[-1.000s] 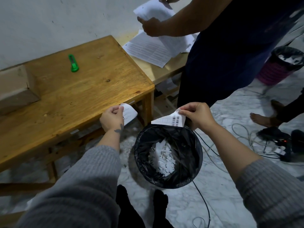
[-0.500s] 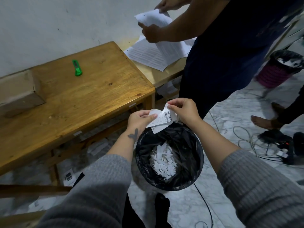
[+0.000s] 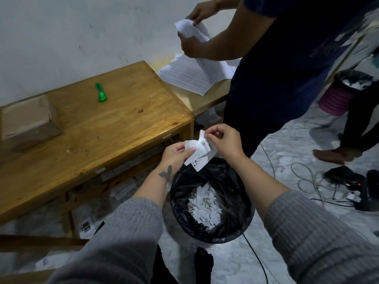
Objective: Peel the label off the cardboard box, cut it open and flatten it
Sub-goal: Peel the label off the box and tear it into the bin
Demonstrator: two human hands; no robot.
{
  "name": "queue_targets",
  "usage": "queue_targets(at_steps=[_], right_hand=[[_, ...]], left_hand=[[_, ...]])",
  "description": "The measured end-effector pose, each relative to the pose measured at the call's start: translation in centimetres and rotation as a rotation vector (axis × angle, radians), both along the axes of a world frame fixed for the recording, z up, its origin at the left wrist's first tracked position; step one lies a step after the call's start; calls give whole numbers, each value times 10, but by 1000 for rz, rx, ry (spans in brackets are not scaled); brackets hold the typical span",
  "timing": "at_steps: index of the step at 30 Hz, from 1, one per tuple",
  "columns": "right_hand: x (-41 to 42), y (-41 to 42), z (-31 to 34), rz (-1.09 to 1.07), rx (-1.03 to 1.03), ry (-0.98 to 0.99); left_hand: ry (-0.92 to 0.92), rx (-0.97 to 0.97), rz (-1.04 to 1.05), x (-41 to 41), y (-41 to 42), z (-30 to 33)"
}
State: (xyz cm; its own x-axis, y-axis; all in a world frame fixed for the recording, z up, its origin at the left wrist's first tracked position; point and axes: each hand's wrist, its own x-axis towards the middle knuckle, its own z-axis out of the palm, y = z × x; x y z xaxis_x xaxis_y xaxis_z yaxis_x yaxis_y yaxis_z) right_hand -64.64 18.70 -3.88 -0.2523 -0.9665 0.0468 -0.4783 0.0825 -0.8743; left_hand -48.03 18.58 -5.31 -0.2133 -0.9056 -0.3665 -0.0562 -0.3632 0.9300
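A: Hands first. Left hand (image 3: 177,153) pinches the lower left edge of the white printed paper label (image 3: 198,151), thumb on top. Right hand (image 3: 222,140) pinches its upper right corner between thumb and forefinger. Both clamped on the same label, hands close together.

B: Where's the label?

A: Held in the air, right above the far rim of the round bin with a black plastic liner (image 3: 212,198). White torn paper scraps (image 3: 205,206) lie inside the bin. Barcode visible on the label, text too small to read.

B: Box?

A: Brown cardboard box (image 3: 28,121) sits closed at the left end of the wooden bench (image 3: 114,128), well apart from the hands. Green utility knife (image 3: 101,92) lies on the bench near the wall, nobody touching it.

B: Anything else?

A: Standing person in dark blue clothes (image 3: 287,68) beyond the bin, holding white printed sheets (image 3: 190,27). Cables (image 3: 311,181) on the marble floor to the right.
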Motion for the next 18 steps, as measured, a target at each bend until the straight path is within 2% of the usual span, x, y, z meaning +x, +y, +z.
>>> queue_targets(at_steps=[2, 4, 8, 12, 18], right_hand=[[0, 0, -5, 28, 8, 232], [1, 4, -6, 88, 35, 363], [8, 7, -10, 216, 142, 299], [15, 4, -12, 217, 200, 144], [19, -2, -7, 174, 228, 84]], left_hand=[[17, -5, 27, 0, -1, 3], [21, -20, 56, 2, -3, 4], [30, -56, 57, 5, -4, 7], [-2, -86, 62, 7, -5, 5], [-135, -205, 197, 6, -8, 2]])
